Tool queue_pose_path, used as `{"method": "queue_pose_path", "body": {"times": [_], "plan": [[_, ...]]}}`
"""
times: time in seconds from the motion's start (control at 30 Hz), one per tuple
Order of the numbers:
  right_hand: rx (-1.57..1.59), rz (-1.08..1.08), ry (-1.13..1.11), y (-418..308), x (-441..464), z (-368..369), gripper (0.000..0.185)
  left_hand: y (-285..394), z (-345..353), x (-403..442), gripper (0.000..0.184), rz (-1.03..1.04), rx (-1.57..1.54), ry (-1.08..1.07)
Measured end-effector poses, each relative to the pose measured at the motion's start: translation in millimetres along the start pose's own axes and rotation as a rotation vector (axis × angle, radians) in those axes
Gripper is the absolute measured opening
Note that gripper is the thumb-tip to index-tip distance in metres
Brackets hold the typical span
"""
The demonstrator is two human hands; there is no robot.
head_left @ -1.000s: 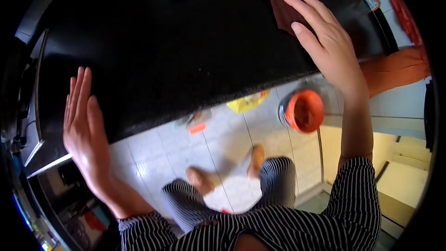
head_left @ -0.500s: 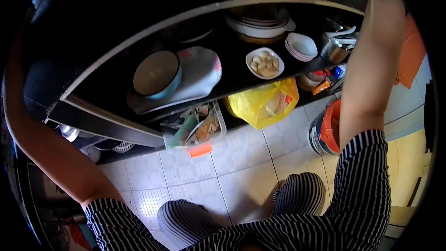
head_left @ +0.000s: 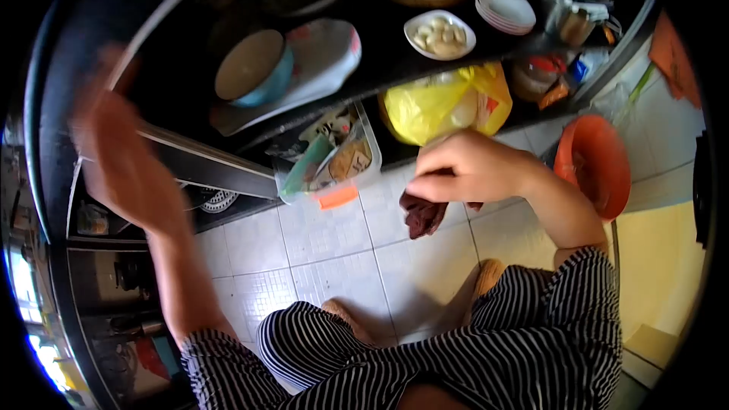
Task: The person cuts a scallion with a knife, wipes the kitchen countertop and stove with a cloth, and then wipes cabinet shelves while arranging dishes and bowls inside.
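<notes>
My right hand is closed around a crumpled dark maroon cloth, held above the tiled floor in front of the yellow plastic bag. At the left, my left hand is smeared by motion near the pale edge of the dark cabinet, so its fingers cannot be made out. On the upper shelf, a blue bowl rests on a floral platter. To their right sits a small white dish of peeled garlic cloves.
Below the shelf stands a clear plastic bin with packets inside. An orange bucket is on the floor at the right. Stacked white bowls and a metal holder with utensils occupy the shelf's right end.
Both hands, out of sight above before, have come down into view. My right hand now shows with the maroon cloth in it. The camera view has shifted, and the shelf appears higher.
</notes>
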State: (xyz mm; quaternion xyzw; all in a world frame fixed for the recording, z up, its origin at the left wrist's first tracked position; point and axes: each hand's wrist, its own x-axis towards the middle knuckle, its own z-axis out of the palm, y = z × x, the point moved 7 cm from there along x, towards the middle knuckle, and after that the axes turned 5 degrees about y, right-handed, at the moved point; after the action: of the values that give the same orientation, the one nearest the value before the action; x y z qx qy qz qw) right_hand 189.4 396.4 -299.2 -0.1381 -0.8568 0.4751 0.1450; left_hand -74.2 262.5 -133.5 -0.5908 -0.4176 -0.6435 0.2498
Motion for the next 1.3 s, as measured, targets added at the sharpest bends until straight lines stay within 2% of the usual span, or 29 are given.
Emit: {"method": "queue_pose_path", "body": {"times": [0.07,0.13,0.17,0.2,0.23,0.3,0.33,0.4,0.43,0.47,0.5,0.57,0.6,0.63,0.67,0.7,0.73,0.77,0.83,0.93,1.0,1.07,1.1,1.2,1.27,1.3], "plan": [[-0.101,0.424,-0.361,65.8,-10.4,43.0,0.038,7.8,45.6,-111.8,0.033,-0.474,0.153,-0.787],[-0.064,0.517,-0.348,127.7,-17.5,62.4,0.037,-14.5,53.2,-264.7,0.051,-1.227,-0.267,-1.193],[0.093,0.62,-0.225,163.0,-21.5,65.2,0.037,-22.2,45.5,-313.9,0.057,-1.518,-0.301,-1.24],[0.084,0.552,-0.092,188.5,-17.1,60.4,0.035,-21.5,37.3,-355.0,0.064,-1.818,-0.332,-1.271],[0.084,0.623,-0.019,213.4,-17.6,55.7,0.035,-30.5,30.6,-384.9,0.064,-1.84,-0.32,-1.267],[-0.057,0.369,0.243,248.0,-12.4,39.7,0.044,-49.8,12.8,-417.1,0.07,-2.168,-0.651,-0.457],[-0.146,0.411,0.198,252.6,-5.9,35.4,0.043,-55.4,7.4,-420.4,0.07,-2.169,-0.613,-0.405],[-0.121,0.391,0.264,271.6,-3.7,40.1,0.044,-72.0,25.2,-401.6,0.07,-1.902,-0.826,-0.386],[-0.108,0.38,0.297,281.2,-2.5,42.4,0.045,-73.6,26.7,-400.1,0.07,-1.889,-0.799,-0.351],[-0.373,0.202,0.364,260.0,5.9,34.9,0.046,-74.3,32.0,-397.2,0.062,-1.868,-0.776,-0.312],[-0.372,0.179,0.358,257.1,14.8,32.4,0.046,-75.7,38.6,-393.3,0.055,-1.845,-0.759,-0.282],[-0.165,0.324,0.439,260.7,20.0,22.6,0.048,-81.7,49.7,-379.1,0.051,-1.79,-0.775,-0.234],[-0.173,0.334,0.449,256.1,24.8,22.9,0.048,-83.7,59.0,-372.7,0.046,-1.751,-0.812,-0.206],[0.084,0.554,0.401,254.8,28.1,28.4,0.051,-100.3,58.3,-378.2,0.039,-1.684,-0.895,-0.15],[-0.147,0.418,0.449,263.1,31.1,19.0,0.054,-107.1,63.1,-368.3,0.039,-1.54,-0.997,-0.207],[-0.397,0.3,0.519,270.6,32.6,10.1,0.058,-114.3,63.9,-365.6,0.04,-1.488,-0.994,-0.314],[-0.052,0.529,0.422,291.7,34.6,12.7,0.064,-136.8,57.0,-388.9,0.044,-1.572,-0.987,-0.29],[-0.126,0.515,0.429,281.7,37.9,4.8,0.062,-134.9,55.7,-377.5,0.041,-1.578,-0.847,-0.226],[-0.146,0.597,0.475,254.1,30.8,-9.8,0.056,-134.0,56.2,-371.6,0.047,-1.63,-0.829,-0.277],[-0.098,0.473,0.496,255.6,48.7,-0.1,0.042,-139.0,48.6,-381.5,0.055,-1.74,-0.835,-0.212],[-0.099,0.37,0.491,267.4,56.3,9.6,0.039,-131.3,50.5,-386.9,0.06,-1.783,-0.782,-0.168],[-0.152,0.359,0.476,281.5,59.0,20.6,0.04,-126.2,46.1,-385.6,0.063,-1.798,-0.723,-0.188],[-0.151,0.377,0.447,288.2,57.1,28.5,0.04,-126.5,40.9,-394.4,0.063,-1.843,-0.706,-0.249],[-0.042,0.608,0.107,270.6,29.7,47.7,0.031,-103.6,31.1,-408.0,0.061,-2.009,-0.616,-0.517],[-0.27,0.469,0.001,249.3,6.4,47.0,0.032,-74.2,28.4,-410.8,0.058,-2.076,-0.503,-0.831],[-0.205,0.468,-0.049,255.4,-4.8,54.4,0.032,-63.1,26.6,-407.9,0.056,-2.031,-0.472,-0.935]]}}
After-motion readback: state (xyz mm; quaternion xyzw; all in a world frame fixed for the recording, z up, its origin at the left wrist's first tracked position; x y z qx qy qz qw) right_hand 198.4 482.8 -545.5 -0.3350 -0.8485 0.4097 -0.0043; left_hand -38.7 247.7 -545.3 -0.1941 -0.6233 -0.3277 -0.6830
